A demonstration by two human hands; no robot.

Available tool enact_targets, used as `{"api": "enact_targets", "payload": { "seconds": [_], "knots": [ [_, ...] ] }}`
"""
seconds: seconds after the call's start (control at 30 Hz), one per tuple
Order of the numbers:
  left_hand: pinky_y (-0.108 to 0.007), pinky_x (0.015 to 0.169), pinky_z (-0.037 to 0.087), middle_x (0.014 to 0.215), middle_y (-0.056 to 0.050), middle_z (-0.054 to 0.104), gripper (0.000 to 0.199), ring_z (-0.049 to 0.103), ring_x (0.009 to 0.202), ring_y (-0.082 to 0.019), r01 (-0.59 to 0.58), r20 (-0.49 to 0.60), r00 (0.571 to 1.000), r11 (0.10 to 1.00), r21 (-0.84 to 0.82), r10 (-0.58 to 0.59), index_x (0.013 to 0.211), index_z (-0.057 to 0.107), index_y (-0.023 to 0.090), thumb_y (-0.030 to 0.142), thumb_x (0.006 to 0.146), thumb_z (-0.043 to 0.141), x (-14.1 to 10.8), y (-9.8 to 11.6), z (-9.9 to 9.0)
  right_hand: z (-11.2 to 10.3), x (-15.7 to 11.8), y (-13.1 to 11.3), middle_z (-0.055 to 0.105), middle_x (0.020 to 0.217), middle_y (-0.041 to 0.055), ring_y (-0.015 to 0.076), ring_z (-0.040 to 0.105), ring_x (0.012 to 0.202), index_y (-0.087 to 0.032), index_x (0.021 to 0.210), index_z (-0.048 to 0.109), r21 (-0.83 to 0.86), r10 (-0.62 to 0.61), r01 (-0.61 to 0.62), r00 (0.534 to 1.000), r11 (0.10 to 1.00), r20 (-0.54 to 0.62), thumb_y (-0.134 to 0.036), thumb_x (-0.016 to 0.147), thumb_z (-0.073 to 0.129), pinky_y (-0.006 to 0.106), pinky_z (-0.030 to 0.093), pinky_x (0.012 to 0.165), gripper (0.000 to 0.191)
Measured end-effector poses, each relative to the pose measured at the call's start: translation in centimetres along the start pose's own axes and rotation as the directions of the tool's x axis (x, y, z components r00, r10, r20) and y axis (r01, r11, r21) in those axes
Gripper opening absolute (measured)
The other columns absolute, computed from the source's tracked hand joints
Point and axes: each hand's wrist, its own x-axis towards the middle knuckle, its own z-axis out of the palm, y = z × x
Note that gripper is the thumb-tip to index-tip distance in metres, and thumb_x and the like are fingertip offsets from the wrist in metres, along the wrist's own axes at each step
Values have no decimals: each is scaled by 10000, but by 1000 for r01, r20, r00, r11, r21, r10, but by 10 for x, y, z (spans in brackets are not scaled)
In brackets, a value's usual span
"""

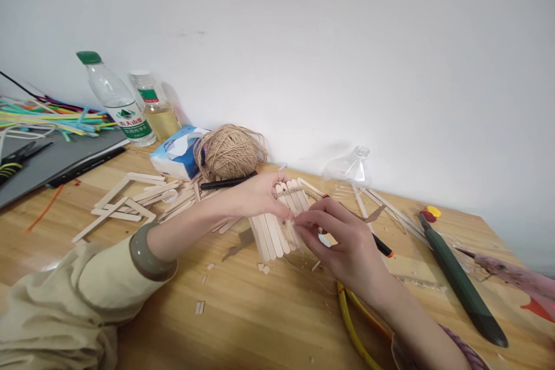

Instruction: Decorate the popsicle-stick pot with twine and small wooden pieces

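A small structure of wooden craft sticks (269, 237), laid side by side with rounded ends, stands on the table in front of me. A strip of braided twine (299, 189) runs across its upper part. My left hand (262, 195) grips the structure from the left and above, its thumb over the front. From the right, my right hand (347, 234) pinches thumb and fingers together at the stick panel. What lies between those fingertips is too small to make out. Both hands hide part of the structure.
Loose craft sticks (130, 202), a ball of twine (232, 152), a tissue pack (180, 153) and two bottles are at left. A cut bottle top (353, 167), a green-handled tool (462, 283), a glue gun (498, 269) and yellow-handled scissors (349, 318) lie right.
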Motion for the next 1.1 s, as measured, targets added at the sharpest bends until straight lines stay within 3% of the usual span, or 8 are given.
{"api": "enact_targets", "payload": {
  "seconds": [0.3,0.87,1.1],
  "knots": [
    [-260,709,428,844,8,630,367,589,785,-164,11,2,1000,999,-31,-11,936,574,171,107,587,670,1,-3,0,2,0,0,568,741,43,133,518,654,-142,762,615,-37,4,-6,999,999,-48,-103,831,541,249,418,556,108],
    [-234,674,434,758,46,637,316,586,689,-123,65,28,998,987,-147,-62,862,601,180,51,578,650,-1,0,2,2,2,5,578,754,10,123,534,638,-186,786,632,79,181,-179,983,981,-22,-145,820,560,239,430,537,90],
    [-216,595,445,748,30,635,298,593,657,-124,124,41,992,971,-204,-119,851,585,171,80,581,674,-3,1,2,1,3,6,552,739,-1,124,519,642,-191,786,604,89,196,-193,980,977,-19,-138,827,560,247,421,550,80]
  ]
}}
